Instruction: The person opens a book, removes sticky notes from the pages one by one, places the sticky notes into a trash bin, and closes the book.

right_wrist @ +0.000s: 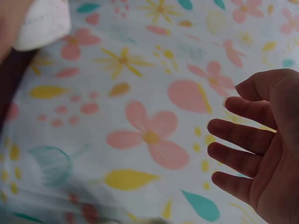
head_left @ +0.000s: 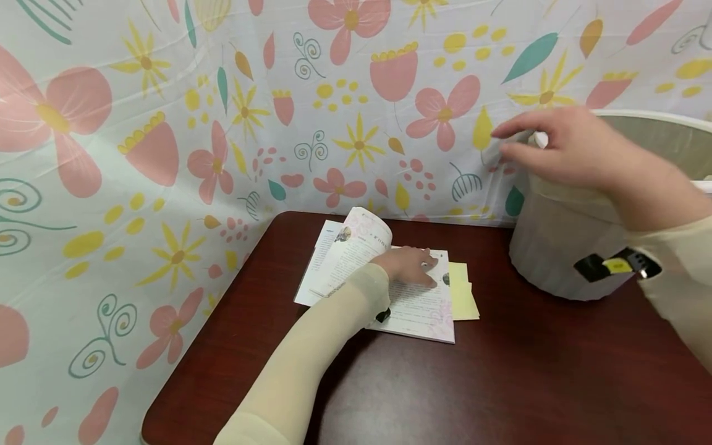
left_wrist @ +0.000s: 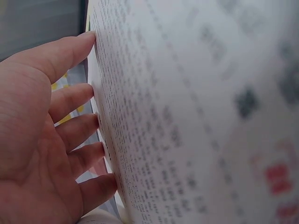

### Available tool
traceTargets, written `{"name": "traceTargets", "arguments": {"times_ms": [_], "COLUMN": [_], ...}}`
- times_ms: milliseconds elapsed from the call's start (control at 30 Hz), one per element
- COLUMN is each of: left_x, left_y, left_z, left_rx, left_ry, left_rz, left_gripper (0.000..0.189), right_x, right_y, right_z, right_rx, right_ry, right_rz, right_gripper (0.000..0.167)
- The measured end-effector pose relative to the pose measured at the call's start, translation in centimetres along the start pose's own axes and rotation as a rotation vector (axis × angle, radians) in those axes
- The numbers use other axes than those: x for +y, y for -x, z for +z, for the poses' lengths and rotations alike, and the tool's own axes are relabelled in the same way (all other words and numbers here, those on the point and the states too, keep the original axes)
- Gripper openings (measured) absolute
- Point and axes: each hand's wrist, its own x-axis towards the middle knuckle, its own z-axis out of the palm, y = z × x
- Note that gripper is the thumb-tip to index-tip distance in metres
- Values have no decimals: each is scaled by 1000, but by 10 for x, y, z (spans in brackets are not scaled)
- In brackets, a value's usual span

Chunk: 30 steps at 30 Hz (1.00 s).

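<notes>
An open book (head_left: 414, 309) with printed text and pink flower decoration lies on the table, its left pages curling upward. My left hand (head_left: 410, 266) rests on the right-hand page; in the left wrist view the left hand (left_wrist: 42, 126) has its fingertips against the printed page (left_wrist: 154, 116), fingers spread and slightly bent. Raised above the table at the right, my right hand (head_left: 578, 148) overlaps the near side of a pale bin (head_left: 562, 247). The right wrist view shows the right hand (right_wrist: 261, 144) with relaxed fingers apart and nothing held.
Yellow paper (head_left: 464, 300) sticks out from under the book's right edge. A dark red-brown table (head_left: 445, 395) extends toward me. Behind and to the left hangs a flower-patterned cloth (head_left: 222, 154). The tall bin stands at the table's back right.
</notes>
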Motion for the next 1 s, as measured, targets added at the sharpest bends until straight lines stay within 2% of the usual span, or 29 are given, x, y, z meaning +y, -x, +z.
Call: {"name": "traceTargets", "arguments": {"times_ms": [167, 333, 433, 633, 733, 867, 1000], "left_x": [-2, -3, -3, -2, -3, -4, -3], "left_y": [-2, -3, -4, -3, -5, -7, -7], "left_z": [1, 1, 0, -1, 0, 2, 2], "left_rx": [6, 5, 4, 15, 27, 29, 27], "left_ry": [-4, -2, -9, -12, -17, -18, -16], "left_rz": [5, 5, 4, -3, -5, -6, -2], "left_gripper": [66, 66, 67, 67, 67, 68, 68], "right_x": [-8, -9, -10, -10, -10, -15, -25], "right_y": [23, 47, 63, 90, 101, 114, 125], "right_z": [39, 84, 113, 167, 189, 210, 220], "right_rx": [-5, -76, -144, -343, -416, -486, -552], "right_ry": [-79, -161, -211, -314, -321, -312, -320], "right_rz": [-76, -67, -18, 109, 170, 232, 270], "right_gripper": [32, 35, 33, 37, 40, 44, 48]}}
